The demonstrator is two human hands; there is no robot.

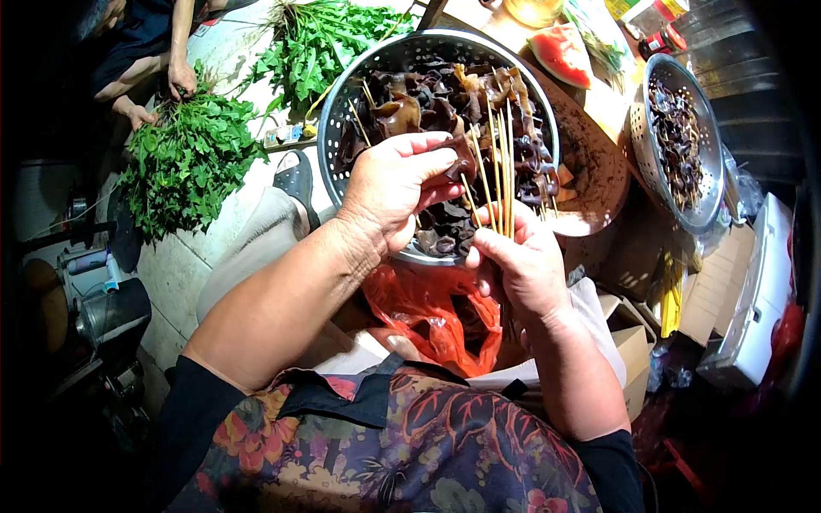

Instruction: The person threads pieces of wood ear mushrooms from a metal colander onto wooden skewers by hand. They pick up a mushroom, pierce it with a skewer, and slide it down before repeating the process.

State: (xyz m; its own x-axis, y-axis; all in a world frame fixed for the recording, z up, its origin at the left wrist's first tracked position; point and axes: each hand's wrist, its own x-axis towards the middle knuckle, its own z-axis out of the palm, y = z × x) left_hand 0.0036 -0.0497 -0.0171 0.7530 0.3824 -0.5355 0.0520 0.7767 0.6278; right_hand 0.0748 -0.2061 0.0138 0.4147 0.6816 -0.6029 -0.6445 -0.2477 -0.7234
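My left hand (376,192) pinches a dark brown piece of wood ear mushroom (462,160) between thumb and fingers. Several thin bamboo skewers (506,167) are gripped in my right hand (523,261), fanning upward from it. One skewer leans toward the held piece, its tip right at the mushroom's lower edge. Both hands are over the near side of a large metal colander (332,141). Inside it lies a heap of wood ear (398,115), with some loaded skewers along its right side. My right palm is partly hidden.
Below the colander hangs a red plastic bag (440,325). A second colander (714,188) holding dark skewered pieces stands at right, above a white box (748,308). Watermelon (563,56) lies behind. At left, another person's hand (181,79) holds leafy greens (192,158).
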